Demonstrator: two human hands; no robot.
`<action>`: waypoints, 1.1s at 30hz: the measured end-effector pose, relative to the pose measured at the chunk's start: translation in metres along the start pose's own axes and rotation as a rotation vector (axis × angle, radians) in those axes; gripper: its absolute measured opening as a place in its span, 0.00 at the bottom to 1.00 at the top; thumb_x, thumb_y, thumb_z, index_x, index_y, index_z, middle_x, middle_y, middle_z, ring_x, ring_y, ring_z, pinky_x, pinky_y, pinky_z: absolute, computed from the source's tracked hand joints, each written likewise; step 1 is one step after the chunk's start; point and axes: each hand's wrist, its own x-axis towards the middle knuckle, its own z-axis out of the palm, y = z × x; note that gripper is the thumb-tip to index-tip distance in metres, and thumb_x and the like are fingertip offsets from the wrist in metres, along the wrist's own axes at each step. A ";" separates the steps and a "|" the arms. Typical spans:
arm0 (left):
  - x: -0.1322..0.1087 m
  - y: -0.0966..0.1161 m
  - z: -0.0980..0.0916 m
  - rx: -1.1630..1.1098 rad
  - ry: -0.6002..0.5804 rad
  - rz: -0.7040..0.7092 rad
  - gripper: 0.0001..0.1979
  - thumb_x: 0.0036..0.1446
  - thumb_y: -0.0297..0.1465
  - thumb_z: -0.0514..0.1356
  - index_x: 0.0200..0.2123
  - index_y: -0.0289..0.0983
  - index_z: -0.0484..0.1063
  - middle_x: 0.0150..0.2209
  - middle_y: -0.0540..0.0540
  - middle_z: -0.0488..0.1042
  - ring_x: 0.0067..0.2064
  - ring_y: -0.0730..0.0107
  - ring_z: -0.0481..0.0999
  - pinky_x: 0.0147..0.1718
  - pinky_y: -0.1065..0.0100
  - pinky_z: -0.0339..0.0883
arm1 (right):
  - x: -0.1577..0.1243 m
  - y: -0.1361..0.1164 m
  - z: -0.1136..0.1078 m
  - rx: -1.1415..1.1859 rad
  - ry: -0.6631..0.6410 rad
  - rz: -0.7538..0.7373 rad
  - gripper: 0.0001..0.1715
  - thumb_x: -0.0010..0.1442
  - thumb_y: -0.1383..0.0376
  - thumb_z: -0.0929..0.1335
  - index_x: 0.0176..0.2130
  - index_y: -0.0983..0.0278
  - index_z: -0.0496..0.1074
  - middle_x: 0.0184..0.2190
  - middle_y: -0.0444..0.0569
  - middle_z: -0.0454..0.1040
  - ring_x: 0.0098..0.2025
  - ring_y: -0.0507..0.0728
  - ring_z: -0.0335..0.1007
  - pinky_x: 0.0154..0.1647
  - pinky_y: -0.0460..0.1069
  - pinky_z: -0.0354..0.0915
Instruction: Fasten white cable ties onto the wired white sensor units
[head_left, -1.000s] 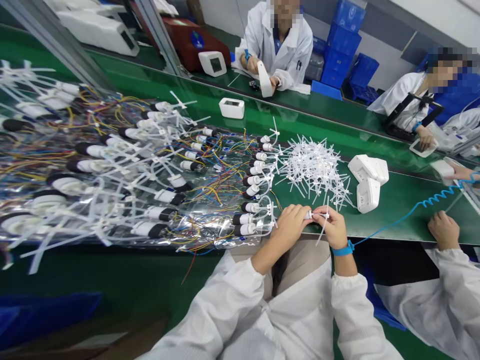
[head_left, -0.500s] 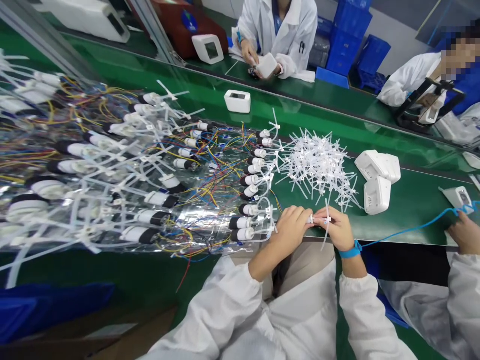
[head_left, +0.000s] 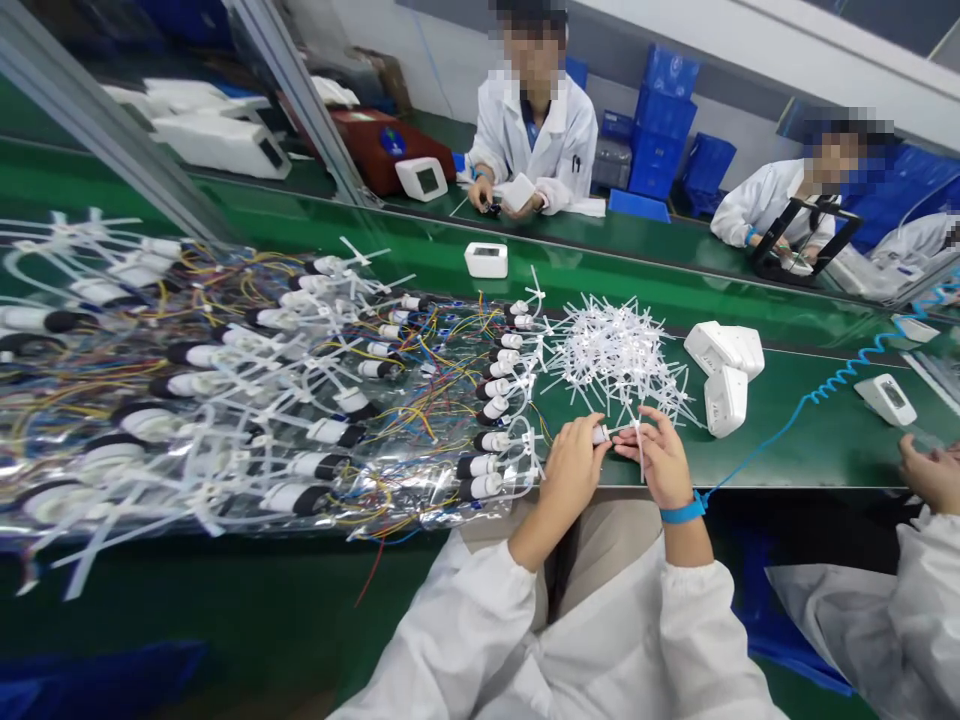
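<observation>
At the bench edge my left hand closes its fingers round a small white cylindrical part, most of which is hidden. My right hand, a blue strap on its wrist, pinches a thin translucent white tube piece with a small white connector. The tube's near end points at the cylindrical part; whether the two touch I cannot tell. Just beyond both hands lies a pile of similar white tube pieces. Left of my left hand, white-and-black cylinders with tubes and coloured wires lie in rows on clear plastic.
White housings stand on the green bench to the right. A coiled blue cord runs from my wrist strap. A neighbour's hand is at the right edge. Across the bench, a person handles a white housing.
The view has tilted up, showing more of the far side. My right hand's fingers have spread somewhat and shifted slightly from my left hand; both hands keep their pieces.
</observation>
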 end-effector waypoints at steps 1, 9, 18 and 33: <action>0.000 -0.001 0.001 0.004 0.012 0.004 0.17 0.75 0.28 0.58 0.64 0.38 0.69 0.56 0.37 0.79 0.56 0.49 0.78 0.57 0.51 0.73 | 0.000 0.000 0.000 0.023 0.014 -0.008 0.29 0.59 0.62 0.80 0.57 0.54 0.73 0.38 0.45 0.85 0.43 0.61 0.87 0.48 0.58 0.84; -0.001 -0.007 0.005 -0.048 0.144 0.094 0.15 0.75 0.27 0.55 0.61 0.38 0.70 0.56 0.36 0.78 0.58 0.49 0.77 0.58 0.48 0.73 | 0.000 0.008 0.002 0.001 0.075 -0.072 0.17 0.62 0.57 0.80 0.45 0.56 0.75 0.38 0.47 0.85 0.42 0.60 0.87 0.44 0.54 0.83; -0.020 -0.003 -0.014 -0.231 0.291 0.278 0.12 0.77 0.25 0.52 0.56 0.40 0.71 0.52 0.39 0.78 0.56 0.57 0.79 0.56 0.54 0.75 | -0.001 0.007 -0.002 -0.149 0.013 -0.092 0.18 0.61 0.56 0.80 0.50 0.58 0.86 0.51 0.53 0.87 0.47 0.62 0.86 0.51 0.57 0.81; -0.029 -0.007 -0.023 -0.025 -0.094 0.151 0.07 0.72 0.26 0.63 0.50 0.39 0.77 0.49 0.42 0.79 0.55 0.52 0.74 0.59 0.50 0.72 | 0.001 0.004 -0.001 -0.158 -0.015 -0.053 0.25 0.54 0.58 0.84 0.51 0.58 0.86 0.52 0.52 0.87 0.53 0.63 0.86 0.64 0.61 0.77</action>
